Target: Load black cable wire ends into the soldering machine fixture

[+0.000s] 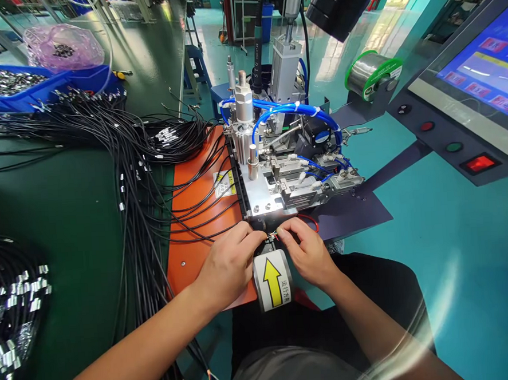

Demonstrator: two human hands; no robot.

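1. Head view, nearest: both hands meet at the front edge of the machine [287, 176]. The left hand [228, 266] has its grip pinched on a black cable [196, 225]; the right hand [309, 252] has its grip pinched on the thin wire ends [273, 234].
2. The cable end sits between the fingertips, not yet seated in the clamp, so I judge the loading step unfinished.
3. Its long axis runs left to right across the orange mat [197, 245], tip pointing right.
4. Farther left on the desk [66, 213], many cables [117, 135] wait.
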